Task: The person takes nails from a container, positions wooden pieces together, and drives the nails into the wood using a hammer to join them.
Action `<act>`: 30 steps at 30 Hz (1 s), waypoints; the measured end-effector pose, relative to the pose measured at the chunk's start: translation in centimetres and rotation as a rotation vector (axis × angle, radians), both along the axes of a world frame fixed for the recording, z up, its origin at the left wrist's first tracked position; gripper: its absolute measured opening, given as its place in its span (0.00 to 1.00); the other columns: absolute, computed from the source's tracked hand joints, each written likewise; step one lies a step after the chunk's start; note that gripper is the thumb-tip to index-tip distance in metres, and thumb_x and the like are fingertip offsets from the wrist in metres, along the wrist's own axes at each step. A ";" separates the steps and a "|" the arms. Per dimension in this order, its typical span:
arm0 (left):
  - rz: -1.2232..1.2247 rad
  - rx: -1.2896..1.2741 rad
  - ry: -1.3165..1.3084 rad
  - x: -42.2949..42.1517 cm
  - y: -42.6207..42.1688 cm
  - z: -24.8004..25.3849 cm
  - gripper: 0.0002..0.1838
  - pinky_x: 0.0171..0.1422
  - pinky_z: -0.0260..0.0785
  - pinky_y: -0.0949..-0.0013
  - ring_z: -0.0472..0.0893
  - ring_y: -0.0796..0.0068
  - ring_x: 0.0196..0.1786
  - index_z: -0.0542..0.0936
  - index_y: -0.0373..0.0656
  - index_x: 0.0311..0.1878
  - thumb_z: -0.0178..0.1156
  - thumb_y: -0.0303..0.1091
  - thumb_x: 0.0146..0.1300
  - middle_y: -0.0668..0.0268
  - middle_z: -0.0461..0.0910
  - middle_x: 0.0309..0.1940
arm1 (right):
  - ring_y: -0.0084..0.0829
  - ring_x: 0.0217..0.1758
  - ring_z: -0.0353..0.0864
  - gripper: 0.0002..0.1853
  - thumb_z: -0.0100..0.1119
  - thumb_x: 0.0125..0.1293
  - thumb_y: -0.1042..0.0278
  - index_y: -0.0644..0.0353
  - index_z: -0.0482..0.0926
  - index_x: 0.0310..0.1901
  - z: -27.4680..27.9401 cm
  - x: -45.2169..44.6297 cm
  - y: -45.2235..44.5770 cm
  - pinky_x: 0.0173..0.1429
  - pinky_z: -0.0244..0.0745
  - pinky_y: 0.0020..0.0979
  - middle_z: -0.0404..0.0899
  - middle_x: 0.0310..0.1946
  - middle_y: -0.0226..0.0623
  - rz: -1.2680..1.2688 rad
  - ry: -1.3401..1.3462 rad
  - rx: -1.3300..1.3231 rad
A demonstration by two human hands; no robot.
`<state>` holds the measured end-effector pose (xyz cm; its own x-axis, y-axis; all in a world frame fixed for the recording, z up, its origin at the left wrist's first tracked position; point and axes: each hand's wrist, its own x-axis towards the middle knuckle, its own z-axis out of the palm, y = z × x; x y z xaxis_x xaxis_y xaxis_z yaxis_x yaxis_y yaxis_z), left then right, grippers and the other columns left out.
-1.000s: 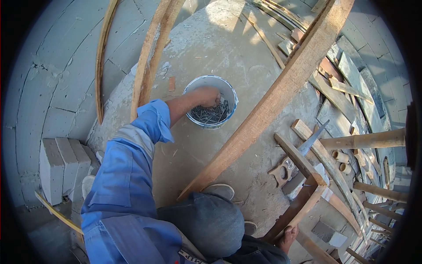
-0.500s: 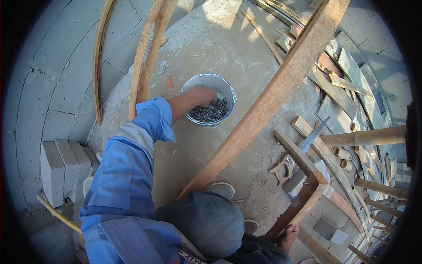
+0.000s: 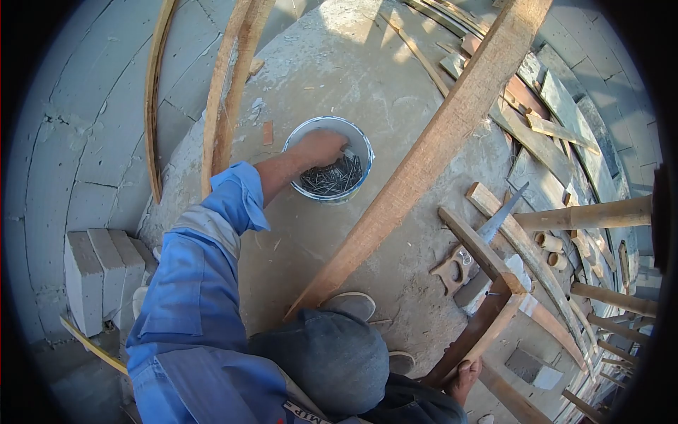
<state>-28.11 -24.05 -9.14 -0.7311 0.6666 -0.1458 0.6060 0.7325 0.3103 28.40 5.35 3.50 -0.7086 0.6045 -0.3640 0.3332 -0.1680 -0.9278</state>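
Observation:
My left hand (image 3: 323, 148), at the end of a blue sleeve, reaches into a white bucket (image 3: 292, 138) with a blue-marked rim. Loose metal nails (image 3: 332, 178) cover the bottom of the bucket. The fingers are curled, and a few nails seem to be pinched at their tips, though the hand partly hides them. At lower right, my right hand (image 3: 463, 380) is closed around the edge of a wooden frame (image 3: 487, 321) made of joined boards. The frame's corner points away from me.
A long timber (image 3: 431, 152) slants across the view, right of the bucket. A handsaw (image 3: 455, 271) lies beside the frame. Grey blocks (image 3: 85, 283) stand at left, near upright boards (image 3: 220, 106). Scrap planks (image 3: 540, 145) and bamboo poles (image 3: 586, 215) crowd the right side.
My left hand has shifted slightly within the bucket, and more of the nails show below it. The view has moved a little. My right hand keeps its grip on the frame.

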 end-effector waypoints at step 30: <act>0.017 0.068 -0.437 -0.2 0.1 0.4 0.09 0.42 0.76 0.62 0.86 0.68 0.37 0.86 0.40 0.40 0.71 0.35 0.62 0.63 0.87 0.31 | 0.35 0.50 0.86 0.41 0.69 0.67 0.34 0.67 0.74 0.63 -0.7 0.5 0.4 0.56 0.80 0.36 0.84 0.51 0.44 0.045 0.052 -0.016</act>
<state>-28.27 -23.93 -8.75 -0.6217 0.6737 -0.3995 0.3952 0.7102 0.5826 28.87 5.79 2.77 -0.7532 0.5660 -0.3351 0.2923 -0.1684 -0.9414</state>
